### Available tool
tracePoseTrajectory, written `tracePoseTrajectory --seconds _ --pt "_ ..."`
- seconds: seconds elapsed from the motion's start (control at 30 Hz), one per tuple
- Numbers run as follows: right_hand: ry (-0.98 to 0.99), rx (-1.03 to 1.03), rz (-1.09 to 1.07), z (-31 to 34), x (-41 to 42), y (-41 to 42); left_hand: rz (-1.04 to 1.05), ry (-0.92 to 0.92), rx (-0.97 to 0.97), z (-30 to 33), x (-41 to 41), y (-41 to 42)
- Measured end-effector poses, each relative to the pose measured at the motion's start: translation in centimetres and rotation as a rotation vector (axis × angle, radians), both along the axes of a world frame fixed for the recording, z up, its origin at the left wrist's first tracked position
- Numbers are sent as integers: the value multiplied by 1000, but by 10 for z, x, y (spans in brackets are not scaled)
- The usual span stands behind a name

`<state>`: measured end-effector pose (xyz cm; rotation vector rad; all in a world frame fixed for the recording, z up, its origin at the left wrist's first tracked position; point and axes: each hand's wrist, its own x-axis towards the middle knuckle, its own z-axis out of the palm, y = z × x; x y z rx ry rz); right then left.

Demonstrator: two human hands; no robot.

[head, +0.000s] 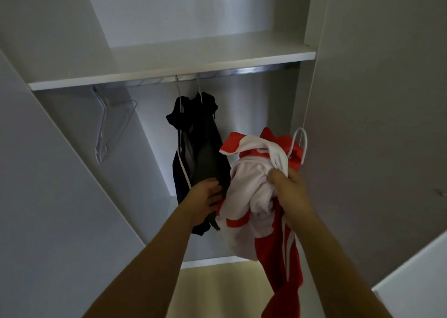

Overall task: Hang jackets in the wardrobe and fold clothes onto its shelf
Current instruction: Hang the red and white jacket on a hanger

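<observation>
Right hand (pixel 289 184) bunches the red-and-white jacket (pixel 254 196), hanger (pixel 300 146) at 1 o'clock. Left hand (pixel 205 196) lies flat on the dark jacket (pixel 200 148), I think; that bundle could slip off.

bedroom: wardrobe (pixel 169 61), hanging jackets (pixel 198 148)

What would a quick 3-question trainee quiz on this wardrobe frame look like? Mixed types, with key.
1. True or false: the red and white jacket already hangs on the rail.
2. Which hand touches the dark jacket? A) left B) right C) neither
3. Fill in: left of the dark jacket, empty ___ hang on the rail.

Key:
1. False; the right hand grips it, its white hanger off the rail.
2. A; the left hand.
3. Hangers.
</observation>
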<state>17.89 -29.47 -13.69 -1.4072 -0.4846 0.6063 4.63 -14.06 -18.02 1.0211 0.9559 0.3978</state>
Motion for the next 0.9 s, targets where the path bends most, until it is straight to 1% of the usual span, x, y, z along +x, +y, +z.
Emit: tracePoseTrajectory --seconds 0.03,0.1,0.2,0.27,0.3,0.37,0.43,0.57,0.67,0.7,0.73,0.8,0.9 --pt "11 -8 -13 0 0 -2 6 1 12 -2 6 0" --pt "26 -11 -20 0 -1 -5 -64 53 155 -3 16 0" --pt "63 -5 -9 1 -4 -12 -296 130 416 -4 25 -2" --pt "71 0 -16 1 -3 -17 -399 191 498 -10 28 -3" --pt "72 0 -19 0 -2 -19 -393 203 508 -12 29 -4" --pt "79 -4 -26 -1 2 -25 -271 202 496 -17 25 -4" --pt "93 1 -47 -5 6 -30 -93 139 386 -22 14 0" --pt "113 -4 -114 -15 8 -37 157 -143 98 -23 -9 4" --pt "107 -9 -132 -23 3 -36 272 -283 38 -13 -10 -2" --pt "103 -13 -129 -26 0 -36 303 -261 57 -8 -7 -2" --pt "98 -16 -125 -28 -3 -35 315 -190 96 -1 -4 -3" --pt "95 -38 -115 -33 -10 -34 216 -50 175 17 2 -7" --pt "90 -55 -108 -37 -18 -31 -24 2 144 45 10 -15"
